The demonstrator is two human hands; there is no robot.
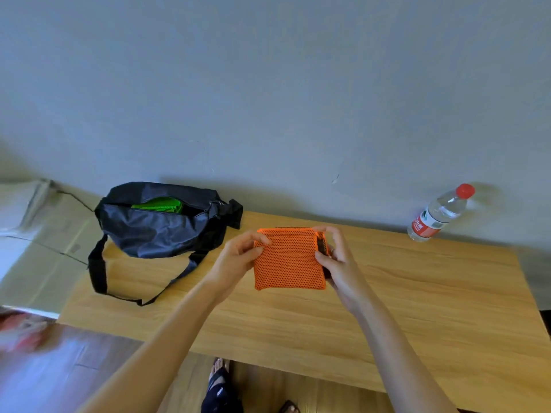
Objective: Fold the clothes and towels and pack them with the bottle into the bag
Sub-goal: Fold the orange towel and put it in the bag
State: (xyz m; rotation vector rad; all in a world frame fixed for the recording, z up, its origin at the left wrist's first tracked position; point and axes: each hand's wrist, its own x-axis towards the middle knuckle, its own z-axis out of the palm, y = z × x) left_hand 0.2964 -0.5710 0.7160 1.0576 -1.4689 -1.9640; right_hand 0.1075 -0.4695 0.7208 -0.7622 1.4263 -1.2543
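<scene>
A folded orange mesh cloth [288, 259] is held just above the wooden table [387, 308], a small square. My left hand [240, 257] pinches its left edge and my right hand [335, 253] grips its right edge. A black bag [158, 231] lies at the table's back left corner with its zip open and a green cloth [159, 205] showing inside. A clear water bottle [439, 214] with a red cap and red label stands at the back right near the wall.
The bag's black strap [98, 272] loops over the table's left edge. Flattened cardboard [44, 242] lies on the floor to the left. A grey wall runs behind the table. My feet in sandals [220, 386] show below the front edge.
</scene>
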